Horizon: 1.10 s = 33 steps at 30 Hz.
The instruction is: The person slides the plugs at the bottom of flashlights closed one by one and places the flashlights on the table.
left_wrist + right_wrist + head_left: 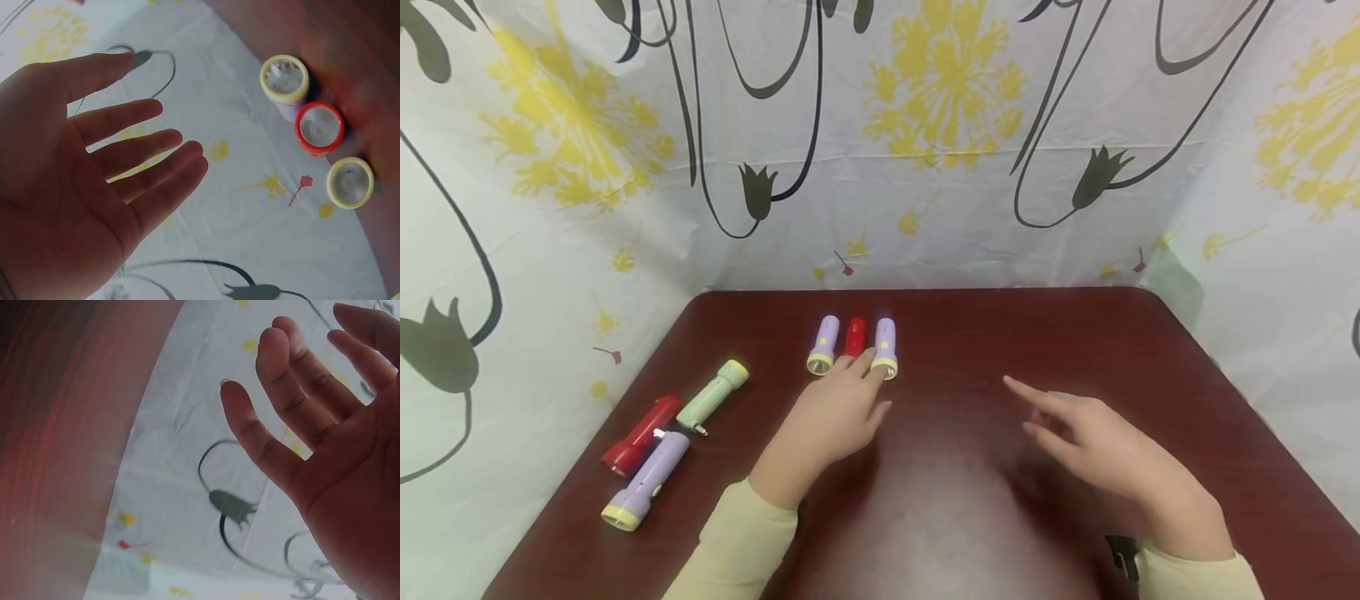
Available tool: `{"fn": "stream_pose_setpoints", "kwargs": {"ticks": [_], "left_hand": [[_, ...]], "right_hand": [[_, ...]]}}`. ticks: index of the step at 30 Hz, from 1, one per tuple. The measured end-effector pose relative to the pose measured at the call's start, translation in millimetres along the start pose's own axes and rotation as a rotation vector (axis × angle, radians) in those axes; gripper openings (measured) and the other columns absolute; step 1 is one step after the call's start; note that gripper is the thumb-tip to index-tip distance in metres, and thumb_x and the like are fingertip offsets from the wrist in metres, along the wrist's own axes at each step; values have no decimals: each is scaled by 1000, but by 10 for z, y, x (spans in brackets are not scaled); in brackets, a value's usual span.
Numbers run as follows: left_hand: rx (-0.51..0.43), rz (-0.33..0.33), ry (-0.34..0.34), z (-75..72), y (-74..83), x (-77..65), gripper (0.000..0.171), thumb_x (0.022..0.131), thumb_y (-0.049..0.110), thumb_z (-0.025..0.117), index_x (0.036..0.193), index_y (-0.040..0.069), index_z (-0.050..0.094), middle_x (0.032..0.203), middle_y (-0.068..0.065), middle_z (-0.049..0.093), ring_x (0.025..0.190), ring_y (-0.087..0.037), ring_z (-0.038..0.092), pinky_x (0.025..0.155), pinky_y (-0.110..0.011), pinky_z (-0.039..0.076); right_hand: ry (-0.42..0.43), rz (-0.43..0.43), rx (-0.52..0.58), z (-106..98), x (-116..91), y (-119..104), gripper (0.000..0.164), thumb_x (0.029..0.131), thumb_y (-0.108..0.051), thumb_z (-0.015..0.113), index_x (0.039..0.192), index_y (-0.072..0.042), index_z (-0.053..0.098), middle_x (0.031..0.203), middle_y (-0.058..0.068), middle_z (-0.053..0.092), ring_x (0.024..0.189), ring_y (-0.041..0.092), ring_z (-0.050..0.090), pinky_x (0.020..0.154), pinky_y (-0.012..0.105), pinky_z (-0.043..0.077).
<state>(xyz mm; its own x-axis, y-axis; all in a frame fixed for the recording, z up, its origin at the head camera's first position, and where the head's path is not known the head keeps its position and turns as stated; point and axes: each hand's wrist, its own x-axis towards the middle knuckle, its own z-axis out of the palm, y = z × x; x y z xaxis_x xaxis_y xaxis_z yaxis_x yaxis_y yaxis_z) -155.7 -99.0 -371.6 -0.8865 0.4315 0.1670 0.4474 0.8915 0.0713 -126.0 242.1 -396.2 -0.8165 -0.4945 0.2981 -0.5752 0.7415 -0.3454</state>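
Observation:
Three small flashlights form a row at the back of the table: a purple one (824, 337) on the left, a red one (855, 335) in the middle and another purple one (885, 335) on the right. My left hand (831, 412) reaches over their near ends, fingers spread, and hides the red one's head in the head view. Seen from the left wrist, its palm (69, 194) holds nothing, apart from the red-rimmed lens (319, 127) and the two yellow-rimmed ones. Over the table's right side, my right hand (1101, 446) hovers with loosely bent fingers, holding nothing.
At the table's left lie a red flashlight (642, 435), a green one (713, 396) and a purple one (647, 482), close together. A patterned cloth (865, 217) hangs around the dark table (955, 467). A small black object (1123, 553) shows beside the right sleeve.

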Motion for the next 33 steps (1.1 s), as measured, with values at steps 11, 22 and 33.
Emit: {"fn": "stream_pose_setpoints", "kwargs": {"ticks": [11, 22, 33], "left_hand": [[-158, -195, 131, -64, -247, -327, 56, 98, 33, 76, 145, 7, 62, 156, -20, 57, 141, -41, 56, 104, -57, 58], [-240, -356, 64, -189, -554, -526, 57, 102, 32, 68, 149, 2, 57, 158, -25, 53, 146, -47, 50, 116, -64, 46], [-198, -700, -188, -245, -1055, -850, 56, 100, 39, 60, 135, -4, 58, 128, -33, 67, 112, -57, 63, 81, -71, 55]], "right_hand": [[41, 88, -62, -24, -85, 142, 68, 99, -19, 75, 161, -22, 48, 90, -20, 63, 83, -5, 55, 78, 30, 52], [-3, 124, -40, -54, -121, 167, 66, 101, -21, 74, 161, -19, 47, 91, -18, 64, 82, -5, 53, 76, 28, 49], [-25, 155, -13, -66, -181, 191, 62, 102, -22, 72, 159, -19, 50, 90, -17, 64, 77, -5, 51, 72, 25, 45]]}}
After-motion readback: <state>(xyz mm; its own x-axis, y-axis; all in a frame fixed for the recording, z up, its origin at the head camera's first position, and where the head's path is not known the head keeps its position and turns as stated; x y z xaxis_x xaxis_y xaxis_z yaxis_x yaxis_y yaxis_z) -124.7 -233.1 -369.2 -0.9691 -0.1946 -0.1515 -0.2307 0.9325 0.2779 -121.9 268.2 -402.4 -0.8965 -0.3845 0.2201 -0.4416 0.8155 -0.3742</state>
